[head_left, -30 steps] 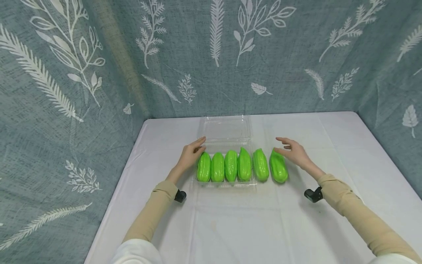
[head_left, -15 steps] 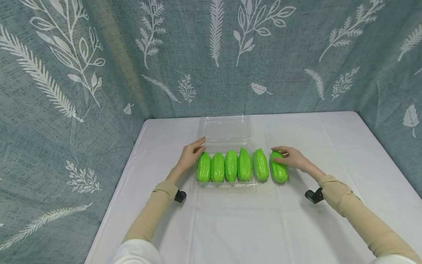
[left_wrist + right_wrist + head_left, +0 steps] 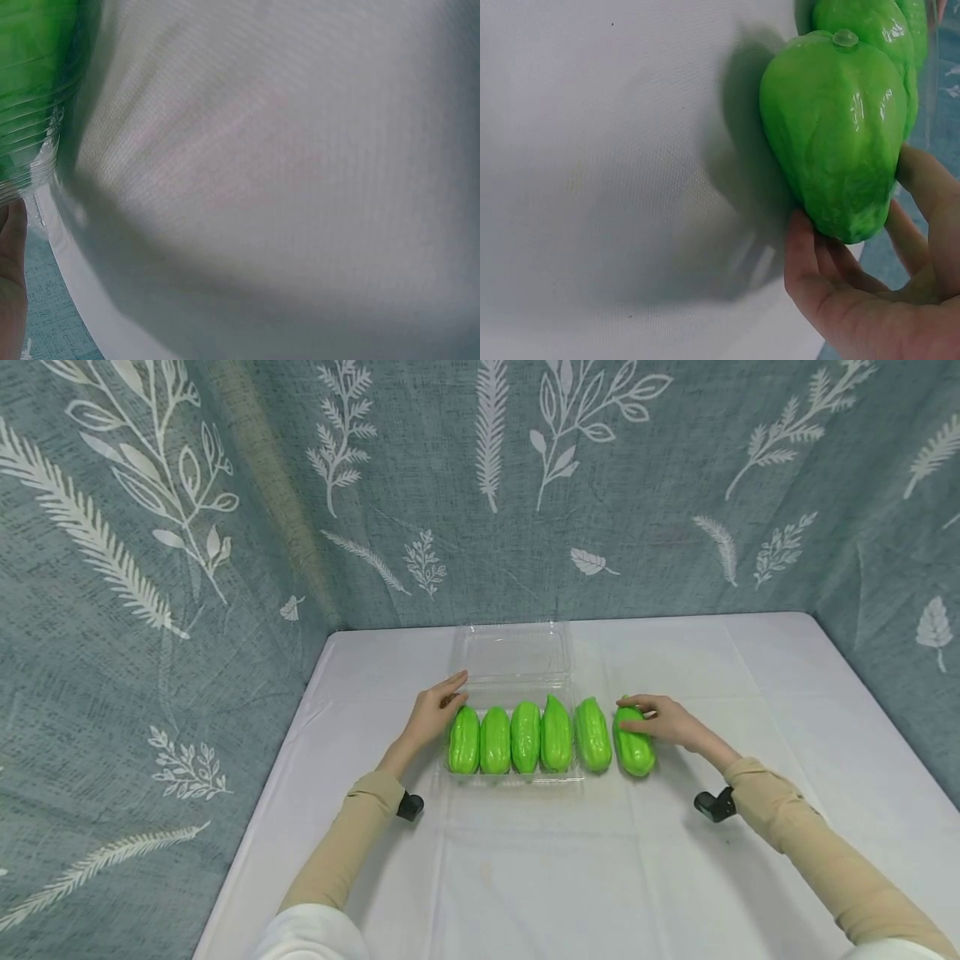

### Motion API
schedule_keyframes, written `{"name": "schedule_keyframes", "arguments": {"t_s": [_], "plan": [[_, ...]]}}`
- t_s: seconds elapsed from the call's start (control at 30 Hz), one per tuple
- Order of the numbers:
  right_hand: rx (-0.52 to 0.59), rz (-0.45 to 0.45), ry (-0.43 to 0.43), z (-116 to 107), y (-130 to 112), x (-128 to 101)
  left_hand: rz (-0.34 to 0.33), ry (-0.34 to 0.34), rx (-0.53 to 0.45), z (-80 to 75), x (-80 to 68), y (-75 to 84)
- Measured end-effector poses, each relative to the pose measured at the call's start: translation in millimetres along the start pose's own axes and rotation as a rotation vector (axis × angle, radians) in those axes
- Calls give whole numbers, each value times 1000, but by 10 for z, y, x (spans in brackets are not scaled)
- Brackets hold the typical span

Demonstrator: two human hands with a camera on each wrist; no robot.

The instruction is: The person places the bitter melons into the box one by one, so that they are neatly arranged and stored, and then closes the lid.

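Observation:
A clear plastic clamshell box (image 3: 578, 778) lies with its lid folded back and several glossy, ribbed green gourds (image 3: 495, 741) in a row inside. My left hand (image 3: 430, 713) rests by the box's back left corner, fingers loosely bent; one fingertip (image 3: 16, 208) touches the box edge in the left wrist view. On the table right of the box lie two more gourds, the nearer one (image 3: 593, 735) close to its wall. My right hand (image 3: 667, 722) grips the rightmost gourd (image 3: 836, 127) at its tapered far end, thumb on one side and fingers on the other.
A white cloth (image 3: 540, 877) covers the table. Behind and to the left hangs a blue-grey curtain (image 3: 450, 460) with white leaf prints. The transparent lid (image 3: 512, 649) lies flat behind the box.
My right hand has come forward and down from above the far end of the rightmost gourd and now grips it. The left hand and the box stay put.

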State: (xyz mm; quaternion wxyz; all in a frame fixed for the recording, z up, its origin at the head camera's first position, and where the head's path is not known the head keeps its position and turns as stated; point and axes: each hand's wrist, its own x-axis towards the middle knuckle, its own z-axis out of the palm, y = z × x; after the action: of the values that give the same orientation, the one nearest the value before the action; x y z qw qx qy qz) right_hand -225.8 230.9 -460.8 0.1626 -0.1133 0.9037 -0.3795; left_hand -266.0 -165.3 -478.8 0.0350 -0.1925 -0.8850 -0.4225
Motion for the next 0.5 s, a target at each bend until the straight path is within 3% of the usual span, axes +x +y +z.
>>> {"name": "schedule_keyframes", "arguments": {"t_s": [0.5], "plan": [[16,16,18,18,-37,-32,5,-2,9,3,15,-11]]}}
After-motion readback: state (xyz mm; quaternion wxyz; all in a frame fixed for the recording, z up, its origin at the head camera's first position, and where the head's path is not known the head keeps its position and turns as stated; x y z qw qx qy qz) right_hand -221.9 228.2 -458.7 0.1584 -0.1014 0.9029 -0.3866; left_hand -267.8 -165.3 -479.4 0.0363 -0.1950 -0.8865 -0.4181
